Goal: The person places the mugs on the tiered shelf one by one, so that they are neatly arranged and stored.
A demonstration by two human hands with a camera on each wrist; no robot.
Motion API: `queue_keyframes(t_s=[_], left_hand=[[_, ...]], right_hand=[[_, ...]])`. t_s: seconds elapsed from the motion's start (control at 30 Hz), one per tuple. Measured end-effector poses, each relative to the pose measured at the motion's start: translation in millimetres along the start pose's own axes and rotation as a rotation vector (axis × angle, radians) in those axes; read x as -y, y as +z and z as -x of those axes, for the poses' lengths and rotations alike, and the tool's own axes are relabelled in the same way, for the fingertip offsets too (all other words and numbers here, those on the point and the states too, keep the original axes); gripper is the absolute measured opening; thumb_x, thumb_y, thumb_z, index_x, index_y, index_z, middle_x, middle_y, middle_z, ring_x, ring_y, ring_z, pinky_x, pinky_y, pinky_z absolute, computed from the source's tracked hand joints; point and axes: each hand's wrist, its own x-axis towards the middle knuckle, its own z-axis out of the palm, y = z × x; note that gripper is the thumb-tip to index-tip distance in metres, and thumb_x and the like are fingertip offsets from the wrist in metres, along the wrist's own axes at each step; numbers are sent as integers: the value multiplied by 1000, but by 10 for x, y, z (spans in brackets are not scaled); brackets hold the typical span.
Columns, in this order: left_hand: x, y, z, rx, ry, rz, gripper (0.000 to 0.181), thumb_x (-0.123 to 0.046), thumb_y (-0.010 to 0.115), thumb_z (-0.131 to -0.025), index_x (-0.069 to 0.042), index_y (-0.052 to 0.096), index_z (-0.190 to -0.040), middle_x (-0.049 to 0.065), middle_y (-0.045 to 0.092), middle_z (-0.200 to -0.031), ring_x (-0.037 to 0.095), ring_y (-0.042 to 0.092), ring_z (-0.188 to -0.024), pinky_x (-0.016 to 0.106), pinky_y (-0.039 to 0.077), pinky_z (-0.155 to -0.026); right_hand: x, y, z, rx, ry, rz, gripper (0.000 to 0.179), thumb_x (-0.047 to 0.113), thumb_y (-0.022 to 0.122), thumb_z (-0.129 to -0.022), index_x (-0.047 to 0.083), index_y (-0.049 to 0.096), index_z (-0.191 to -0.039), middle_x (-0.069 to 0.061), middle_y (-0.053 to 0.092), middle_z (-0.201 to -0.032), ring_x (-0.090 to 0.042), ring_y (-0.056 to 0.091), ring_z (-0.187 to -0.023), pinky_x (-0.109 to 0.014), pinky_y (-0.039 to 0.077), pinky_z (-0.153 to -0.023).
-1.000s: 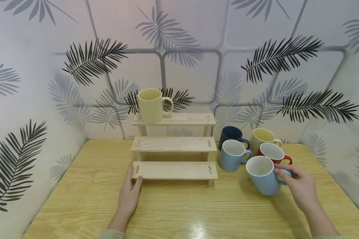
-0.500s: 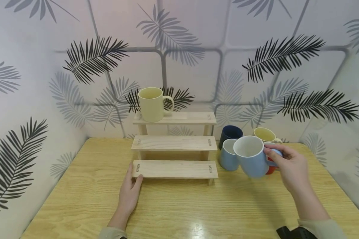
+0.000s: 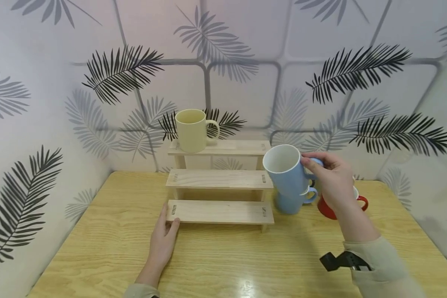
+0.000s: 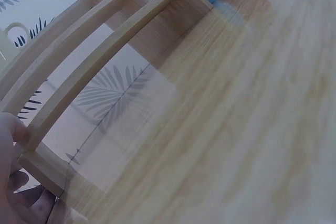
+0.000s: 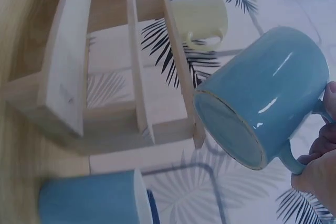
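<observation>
A light blue mug, tilted, hangs in the air by its handle, which my right hand grips. It is above a second light blue mug on the table and right of the tiered wooden shelf. The right wrist view shows the held mug's bottom and side. My left hand holds the left end of the shelf's lowest step, thumb at its front edge; in the left wrist view its fingers curl by that end. On the top step, at the left, a pale yellow mug stands upright.
A red mug stands right of the second light blue mug, partly covered by my right hand. Behind, the dark blue and other yellow mugs are mostly hidden. The wood-grain table meets a leaf-patterned wall at the back and sides.
My right hand has lifted the light blue mug and carried it left, from in front of the red mug to near the shelf's right end. My left hand has stayed in place.
</observation>
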Motion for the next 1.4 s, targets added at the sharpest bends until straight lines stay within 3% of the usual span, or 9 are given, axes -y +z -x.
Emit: queue_keyframes(t_s=[0.27, 0.37, 0.6, 0.8, 1.17, 1.4], left_hand=[[-1, -4, -5, -7, 21, -9, 66, -35, 44, -102, -12, 10, -155, 20, 16, -155, 36, 29, -137, 44, 34, -106], [5, 1, -8, -7, 18, -10, 66, -34, 44, -102, -11, 10, -155, 20, 17, -155, 36, 29, -137, 43, 34, -106], [18, 0, -4, -2, 19, -1, 66, -34, 44, -102, -12, 10, -155, 19, 15, -156, 36, 27, -138, 43, 34, -107], [8, -4, 2, 4, 17, 2, 66, -34, 44, -102, -12, 9, -155, 19, 14, -156, 35, 25, -139, 43, 33, -107], [4, 7, 4, -3, 12, 11, 65, -34, 44, -102, -15, 10, -155, 15, 13, -157, 33, 21, -140, 42, 31, -108], [-2, -7, -9, -5, 2, 14, 65, -33, 45, -102, -18, 10, -155, 17, 14, -157, 32, 23, -140, 41, 30, -109]], right_hand=[[9, 423, -335, -78, -37, -205, 9, 7, 76, -80, 2, 74, -88, -2, 69, -86, -13, 61, -83, -20, 50, -73], [-12, 569, -465, -122, -32, -236, 7, 7, 77, -79, 4, 75, -85, -2, 67, -83, -12, 60, -81, -19, 49, -72], [-82, 844, -720, -192, 19, -185, 8, 12, 81, -77, 10, 76, -82, 0, 67, -80, -11, 58, -80, -22, 47, -72], [-142, 1017, -858, -160, 45, -145, 11, 16, 81, -77, 11, 75, -85, -1, 65, -92, -16, 55, -94, -27, 45, -80], [-235, 1226, -953, -165, 59, -89, 22, 25, 78, -80, 7, 73, -92, -3, 62, -99, -19, 55, -101, -29, 46, -86], [-292, 1322, -998, -208, 71, -106, 16, 21, 78, -81, 8, 73, -90, -2, 64, -95, -18, 58, -96, -26, 47, -85]])
